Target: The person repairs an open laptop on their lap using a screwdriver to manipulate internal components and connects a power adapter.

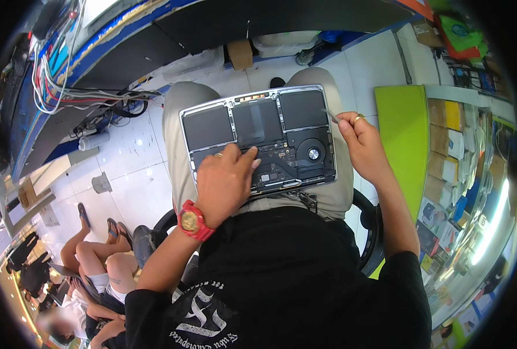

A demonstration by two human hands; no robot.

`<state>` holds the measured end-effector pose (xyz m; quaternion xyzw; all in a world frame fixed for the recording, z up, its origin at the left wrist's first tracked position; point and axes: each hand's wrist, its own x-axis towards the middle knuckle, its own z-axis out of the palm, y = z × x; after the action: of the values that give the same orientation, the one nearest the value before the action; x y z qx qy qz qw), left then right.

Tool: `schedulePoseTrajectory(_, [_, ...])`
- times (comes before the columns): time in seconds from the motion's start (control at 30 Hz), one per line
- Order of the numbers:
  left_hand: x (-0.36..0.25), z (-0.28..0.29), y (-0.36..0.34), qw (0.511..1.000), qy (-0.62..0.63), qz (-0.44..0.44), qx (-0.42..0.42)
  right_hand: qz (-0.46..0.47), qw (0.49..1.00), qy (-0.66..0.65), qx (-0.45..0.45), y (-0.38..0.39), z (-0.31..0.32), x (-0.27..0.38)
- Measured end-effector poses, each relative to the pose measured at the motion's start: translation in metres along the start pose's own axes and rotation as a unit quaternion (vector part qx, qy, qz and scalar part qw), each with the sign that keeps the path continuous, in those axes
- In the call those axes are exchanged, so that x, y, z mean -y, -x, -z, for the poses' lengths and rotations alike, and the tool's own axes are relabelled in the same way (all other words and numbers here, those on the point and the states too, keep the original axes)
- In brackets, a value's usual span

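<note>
An opened laptop (257, 135) lies across my thighs with its bottom cover off, so black battery packs, a circuit board and a round fan (313, 153) show. My left hand (228, 174) rests over the near left of the board, its fingers bent and thumb close to the forefinger. Anything between those fingertips is too small to make out. At the laptop's right edge, my right hand (361, 139) pinches a thin grey metal tool (331, 116). The tool's tip points toward the right battery pack; whether it touches cannot be told.
A dark workbench (171, 35) with hanging cables (104, 95) runs along the far left. To my right stands a lime-green panel (401, 157) beside a glass case of boxes (450, 157). Other people sit at the lower left. A cardboard box (240, 55) sits under the bench.
</note>
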<state>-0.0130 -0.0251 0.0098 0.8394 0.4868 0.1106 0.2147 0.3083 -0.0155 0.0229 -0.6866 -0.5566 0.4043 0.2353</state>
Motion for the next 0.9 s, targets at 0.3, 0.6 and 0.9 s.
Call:
schedulePoseTrajectory(0.3, [0.073, 0.005, -0.074, 0.984, -0.099, -0.051, -0.137, -0.036, 0.996, 0.073, -0.042, -0.022, -0.013, -0.039])
schedulePoseTrajectory(0.6, [0.061, 0.0, -0.12, 0.999, 0.021, 0.038, 0.021, -0.041, 0.998, 0.018, -0.041, -0.01, -0.02, -0.035])
schedulePoseTrajectory(0.9, [0.042, 0.0, -0.11, 0.999, 0.003, 0.045, 0.0, -0.018, 0.997, 0.014, -0.075, -0.027, -0.017, -0.043])
